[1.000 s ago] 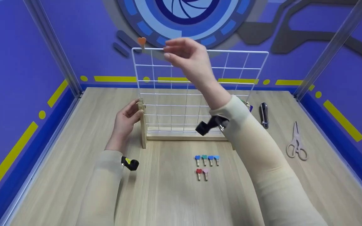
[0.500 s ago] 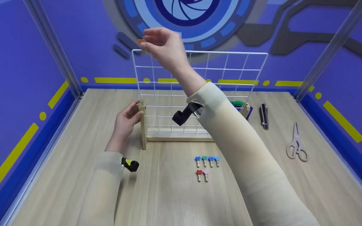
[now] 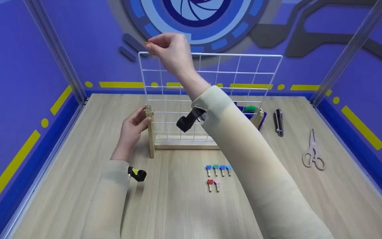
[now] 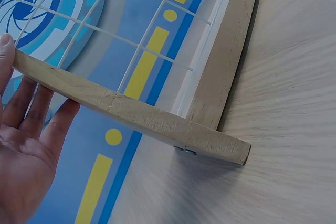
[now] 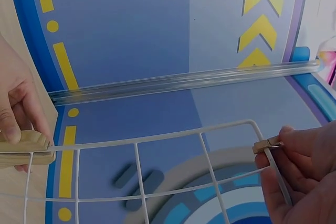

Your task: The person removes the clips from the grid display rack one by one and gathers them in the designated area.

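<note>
A white wire grid (image 3: pixel 237 55) stands upright in a wooden base, with wooden posts at its sides. My left hand (image 3: pixel 131 127) grips the left wooden post (image 3: pixel 151 141); in the left wrist view the thumb lies on one side of the post (image 4: pixel 131 108) and the fingers on the other. At the grid's upper left corner, my right hand (image 3: pixel 176 54) pinches a small wooden clothespin (image 5: pixel 266 144) with an orange heart (image 3: pixel 147 43). The clothespin sits across the top wire in the right wrist view. The fingers hide most of the heart in the head view.
Several heart-topped clothespins (image 3: pixel 210 183) lie in two short rows before the base. A dark blue box (image 3: pixel 262 122) with a green round thing (image 3: pixel 250 110) stands behind the right post. Further right lie a dark stapler-like tool (image 3: pixel 278 122) and scissors (image 3: pixel 313 154).
My right hand has moved left along the top wire to the orange-heart clothespin and now pinches it. My left hand has stayed on the post.
</note>
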Demonstrator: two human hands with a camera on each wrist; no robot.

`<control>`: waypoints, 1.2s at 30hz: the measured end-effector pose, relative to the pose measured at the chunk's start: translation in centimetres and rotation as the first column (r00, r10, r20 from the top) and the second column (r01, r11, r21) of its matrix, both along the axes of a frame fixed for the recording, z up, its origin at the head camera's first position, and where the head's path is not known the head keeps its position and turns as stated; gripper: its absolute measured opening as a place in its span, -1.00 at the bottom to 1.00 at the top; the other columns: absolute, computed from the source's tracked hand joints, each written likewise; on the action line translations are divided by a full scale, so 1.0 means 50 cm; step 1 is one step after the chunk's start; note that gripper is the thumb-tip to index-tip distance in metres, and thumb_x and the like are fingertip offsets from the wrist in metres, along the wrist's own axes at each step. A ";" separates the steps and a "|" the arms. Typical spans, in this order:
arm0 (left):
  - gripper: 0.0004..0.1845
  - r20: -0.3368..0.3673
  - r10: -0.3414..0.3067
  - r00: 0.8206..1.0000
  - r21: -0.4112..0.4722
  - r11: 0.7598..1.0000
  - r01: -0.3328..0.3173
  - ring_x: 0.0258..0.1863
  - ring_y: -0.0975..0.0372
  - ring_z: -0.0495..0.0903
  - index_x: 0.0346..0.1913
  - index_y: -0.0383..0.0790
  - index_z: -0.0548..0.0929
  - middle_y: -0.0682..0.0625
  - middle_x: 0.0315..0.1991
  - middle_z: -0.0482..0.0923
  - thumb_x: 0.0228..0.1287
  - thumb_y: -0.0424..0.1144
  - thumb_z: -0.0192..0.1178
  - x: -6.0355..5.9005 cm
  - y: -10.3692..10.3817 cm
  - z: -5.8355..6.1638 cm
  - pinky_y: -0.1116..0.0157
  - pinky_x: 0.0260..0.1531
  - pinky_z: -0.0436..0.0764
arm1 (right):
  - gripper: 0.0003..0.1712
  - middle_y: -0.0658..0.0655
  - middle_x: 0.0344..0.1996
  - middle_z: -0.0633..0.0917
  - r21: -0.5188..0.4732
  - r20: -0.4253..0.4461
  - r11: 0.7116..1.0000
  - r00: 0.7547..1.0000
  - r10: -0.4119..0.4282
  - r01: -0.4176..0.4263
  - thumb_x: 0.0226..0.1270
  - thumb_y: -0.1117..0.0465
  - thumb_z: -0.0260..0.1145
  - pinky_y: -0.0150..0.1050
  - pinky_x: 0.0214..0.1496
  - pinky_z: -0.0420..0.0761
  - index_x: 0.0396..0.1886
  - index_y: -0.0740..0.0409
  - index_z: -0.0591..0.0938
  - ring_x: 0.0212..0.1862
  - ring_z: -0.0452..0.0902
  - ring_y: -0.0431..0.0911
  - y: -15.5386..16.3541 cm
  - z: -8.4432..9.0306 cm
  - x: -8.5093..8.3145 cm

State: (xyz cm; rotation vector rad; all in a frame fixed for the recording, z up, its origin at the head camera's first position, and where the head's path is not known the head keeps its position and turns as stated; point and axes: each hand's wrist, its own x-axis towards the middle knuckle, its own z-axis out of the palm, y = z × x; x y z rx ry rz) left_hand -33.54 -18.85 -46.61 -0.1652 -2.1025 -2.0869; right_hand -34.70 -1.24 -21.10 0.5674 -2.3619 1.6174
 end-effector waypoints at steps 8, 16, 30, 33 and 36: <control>-0.39 0.000 0.006 1.000 0.000 1.000 -0.006 0.13 0.34 0.62 0.51 -0.20 0.39 -0.28 0.38 0.51 0.46 -0.34 0.25 0.004 0.001 0.000 0.43 0.06 0.70 | -0.81 0.09 -0.15 0.83 -0.027 -0.027 1.000 1.000 -0.002 0.001 0.41 0.16 0.41 -0.44 -0.13 0.66 -0.11 0.17 0.80 -0.18 0.74 -0.20 0.002 -0.009 0.001; -0.40 -0.001 0.009 1.000 -0.022 1.000 -0.009 0.15 0.32 0.62 0.51 -0.19 0.40 -0.26 0.37 0.52 0.46 -0.33 0.25 0.003 0.003 -0.001 0.41 0.09 0.70 | -0.84 0.09 -0.23 0.83 -0.095 -0.042 0.995 0.999 -0.006 0.002 0.39 0.17 0.43 -0.42 -0.24 0.63 -0.17 0.16 0.81 -0.33 0.63 -0.22 0.009 -0.016 0.000; -0.41 0.000 0.015 1.000 0.008 1.000 -0.015 0.06 0.41 0.65 0.49 -0.24 0.42 -0.30 0.36 0.52 0.44 -0.42 0.24 0.001 0.010 0.005 0.43 0.02 0.72 | -0.76 0.13 -0.10 0.81 -0.225 -0.055 0.961 0.987 0.153 -0.162 0.40 0.22 0.42 -0.29 -0.01 0.77 -0.02 0.21 0.75 -0.10 0.74 -0.14 0.038 -0.026 -0.004; -0.40 0.004 0.009 1.000 -0.007 1.000 -0.009 0.08 0.41 0.63 0.51 -0.23 0.40 -0.28 0.38 0.51 0.45 -0.37 0.25 0.001 0.009 0.003 0.42 0.05 0.71 | -0.75 0.17 -0.09 0.80 -0.228 -0.103 0.954 0.979 0.177 -0.196 0.40 0.26 0.42 -0.26 -0.06 0.79 0.02 0.23 0.71 -0.13 0.76 -0.10 0.047 -0.035 0.004; -0.39 0.004 0.010 1.000 -0.013 1.000 -0.010 0.11 0.38 0.63 0.51 -0.21 0.40 -0.27 0.39 0.51 0.45 -0.35 0.25 0.001 0.007 0.002 0.41 0.07 0.71 | -0.75 0.19 -0.12 0.80 -0.221 -0.152 0.945 0.966 0.210 -0.240 0.40 0.29 0.40 -0.21 -0.13 0.80 0.03 0.24 0.67 -0.16 0.78 -0.07 0.059 -0.048 0.020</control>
